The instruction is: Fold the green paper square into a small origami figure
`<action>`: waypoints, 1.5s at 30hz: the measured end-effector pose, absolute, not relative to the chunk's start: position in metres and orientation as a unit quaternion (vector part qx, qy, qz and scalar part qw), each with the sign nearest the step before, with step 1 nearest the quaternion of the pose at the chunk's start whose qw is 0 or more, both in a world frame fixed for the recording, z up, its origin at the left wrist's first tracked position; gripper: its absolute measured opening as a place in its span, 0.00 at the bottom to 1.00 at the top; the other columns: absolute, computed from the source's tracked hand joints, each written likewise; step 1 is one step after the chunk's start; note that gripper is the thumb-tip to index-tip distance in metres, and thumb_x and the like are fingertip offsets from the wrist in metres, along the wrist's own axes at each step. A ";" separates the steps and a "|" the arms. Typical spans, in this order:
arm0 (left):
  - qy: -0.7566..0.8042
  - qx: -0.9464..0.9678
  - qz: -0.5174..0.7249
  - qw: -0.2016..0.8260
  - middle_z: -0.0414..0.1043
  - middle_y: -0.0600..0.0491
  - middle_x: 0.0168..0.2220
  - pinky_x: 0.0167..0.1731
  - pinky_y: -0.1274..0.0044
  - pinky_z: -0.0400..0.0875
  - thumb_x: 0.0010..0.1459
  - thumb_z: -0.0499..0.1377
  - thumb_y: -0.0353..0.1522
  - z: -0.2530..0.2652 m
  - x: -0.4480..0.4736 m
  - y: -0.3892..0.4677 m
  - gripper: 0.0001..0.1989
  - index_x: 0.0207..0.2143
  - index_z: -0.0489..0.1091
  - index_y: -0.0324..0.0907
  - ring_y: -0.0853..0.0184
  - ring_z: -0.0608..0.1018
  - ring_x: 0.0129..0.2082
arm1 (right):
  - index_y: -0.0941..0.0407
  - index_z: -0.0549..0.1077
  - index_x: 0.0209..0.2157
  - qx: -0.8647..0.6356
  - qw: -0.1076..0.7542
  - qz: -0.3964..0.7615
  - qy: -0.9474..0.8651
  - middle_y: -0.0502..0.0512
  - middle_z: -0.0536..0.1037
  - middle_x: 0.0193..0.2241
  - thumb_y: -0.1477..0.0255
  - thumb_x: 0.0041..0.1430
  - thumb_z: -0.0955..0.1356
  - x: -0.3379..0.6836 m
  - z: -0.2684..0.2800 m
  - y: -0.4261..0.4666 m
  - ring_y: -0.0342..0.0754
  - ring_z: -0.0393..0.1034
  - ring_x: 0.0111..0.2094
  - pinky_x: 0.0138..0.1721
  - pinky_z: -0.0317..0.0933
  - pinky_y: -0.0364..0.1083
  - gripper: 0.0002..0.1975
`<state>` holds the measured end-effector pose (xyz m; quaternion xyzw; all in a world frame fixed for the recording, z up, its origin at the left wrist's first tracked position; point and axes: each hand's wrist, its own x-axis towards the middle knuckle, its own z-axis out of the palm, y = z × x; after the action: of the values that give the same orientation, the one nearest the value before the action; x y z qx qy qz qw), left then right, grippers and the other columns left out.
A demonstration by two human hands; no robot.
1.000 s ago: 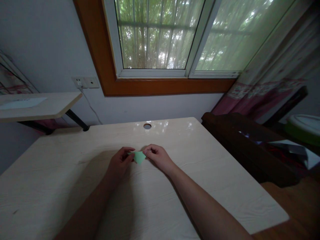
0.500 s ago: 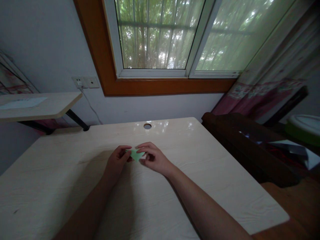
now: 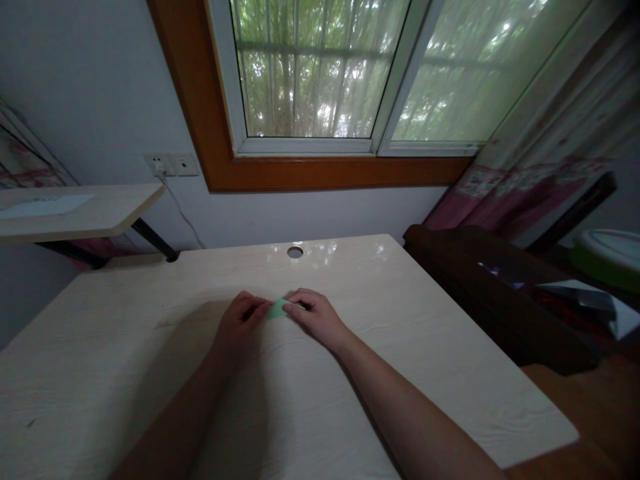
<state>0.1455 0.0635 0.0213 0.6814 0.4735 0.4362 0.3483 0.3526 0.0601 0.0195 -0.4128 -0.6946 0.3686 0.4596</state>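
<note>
Since approx. ½ sec ago, head cam: bare R hand (image 3: pixel 317 315) has drawn its spread fingers together, bare L hand (image 3: pixel 243 319) has edged right, and the small pale-green paper piece (image 3: pixel 277 309) btwn them has turned, its downward point gone from my feed. From my end I see L fingers bunched narrow on the paper's L edge, R thumb & fingertips pinching its R side, mid part showing in the gap. Paper's over the middle of the pale wood-grain tabletop (image 3: pixel 425 380), nearer me than the round cable hole (image 3: pixel 295 253); can't tell if it touches the surface. Back L, I've got a pale wooden shelf (image 3: pixel 117 203) on black legs; behind, a window frame w/ orange-brown wood trim (image 3: pixel 330 175). Far R: dark brown wooden furniture (image 3: pixel 445 257) & a pink-and-white curtain (image 3: pixel 530 173).
</note>
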 end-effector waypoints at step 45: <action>0.499 0.639 0.423 0.405 0.79 0.52 0.34 0.37 0.74 0.72 0.53 0.63 0.40 0.021 0.150 0.061 0.13 0.38 0.76 0.44 0.63 0.79 0.34 | 0.53 0.76 0.41 -0.396 0.432 0.375 -0.718 0.54 0.77 0.40 0.71 0.57 0.71 0.351 0.023 0.057 0.47 0.71 0.42 0.42 0.64 0.45 0.10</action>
<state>0.1501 0.0611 0.0209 0.6386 0.4994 0.4233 0.4046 0.3510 0.0570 0.0229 -0.3964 -0.7178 0.3751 0.4323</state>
